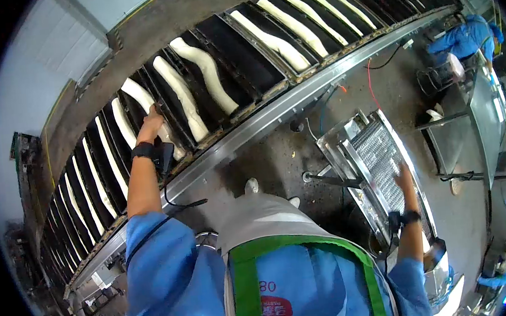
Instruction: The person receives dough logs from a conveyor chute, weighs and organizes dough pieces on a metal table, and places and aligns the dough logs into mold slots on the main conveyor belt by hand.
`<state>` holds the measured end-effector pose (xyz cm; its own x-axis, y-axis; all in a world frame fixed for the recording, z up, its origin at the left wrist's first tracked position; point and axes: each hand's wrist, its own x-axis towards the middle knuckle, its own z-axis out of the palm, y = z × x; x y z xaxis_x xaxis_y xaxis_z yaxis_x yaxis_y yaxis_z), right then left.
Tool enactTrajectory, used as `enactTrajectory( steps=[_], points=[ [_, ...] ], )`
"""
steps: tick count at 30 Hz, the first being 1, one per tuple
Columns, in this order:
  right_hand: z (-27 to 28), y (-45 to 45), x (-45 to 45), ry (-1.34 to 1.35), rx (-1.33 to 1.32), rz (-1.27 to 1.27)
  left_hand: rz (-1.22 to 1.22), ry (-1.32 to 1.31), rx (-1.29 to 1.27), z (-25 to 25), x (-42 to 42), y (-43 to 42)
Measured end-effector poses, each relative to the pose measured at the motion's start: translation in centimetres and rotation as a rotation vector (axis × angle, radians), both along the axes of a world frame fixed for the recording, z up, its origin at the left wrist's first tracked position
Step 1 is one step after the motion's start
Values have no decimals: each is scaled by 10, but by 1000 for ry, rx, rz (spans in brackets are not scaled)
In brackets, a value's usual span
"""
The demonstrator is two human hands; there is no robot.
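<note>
My left hand point(151, 126) reaches over a long pale strip of dough point(137, 94) that lies in a dark pan. Its fingers are closed on the strip at about mid-length, partly hidden by the back of the hand. More dough strips point(206, 72) lie in neighbouring pans, one to a pan, some straight and some wavy. My right hand point(406, 179), blurred, is over a metal machine with a textured mesh surface point(379, 150). Its fingers look apart and hold nothing that I can see. Both wrists wear dark bands with small devices.
Dark pans form a curved line with a metal rail point(261, 109) along its near edge. A cable point(186, 205) hangs from my left wrist. At right a person in blue point(465, 37) is near a metal table point(467, 133). A red hose point(370, 84) trails near the mesh machine.
</note>
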<state>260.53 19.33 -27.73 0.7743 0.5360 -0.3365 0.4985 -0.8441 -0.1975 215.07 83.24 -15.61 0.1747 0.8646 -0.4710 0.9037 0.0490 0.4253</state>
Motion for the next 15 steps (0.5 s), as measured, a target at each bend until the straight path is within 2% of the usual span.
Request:
enactTrajectory(
  steps=[1,3,4,5,7,8,9,10,11,12,13,15],
  points=[
    [-28,-66,3,-84,-116,94,4,-36,-80,-5,-5,4],
    [-19,-124,-21,117,-488,-197,-21,41,2,-43,-26,23],
    [10,-121,-42,97,-492,-307,-56,115,79,-52,-29,27],
    [52,-106,-69,77,-496,-418,-47,119,84,-26,-10,7],
    [50,-120,-69,-71,-505,-398,98,511,337,22,33,-43],
    [46,-119,-62,-97,-474,-398,109,452,589,29,47,-56],
    [42,-118,-56,-123,-444,-398,41,365,814,34,65,-67],
    [31,-122,-38,-162,-436,-364,-193,191,969,32,79,-63],
    [24,-124,-20,-203,-429,-330,-422,61,938,33,100,-62],
    [19,-124,-1,-259,-372,-373,-523,73,856,44,131,-84],
    [14,-128,23,-261,-368,-369,-676,90,918,26,143,-81],
    [25,-118,62,-101,-197,-305,-759,350,738,13,171,-90]
  ],
)
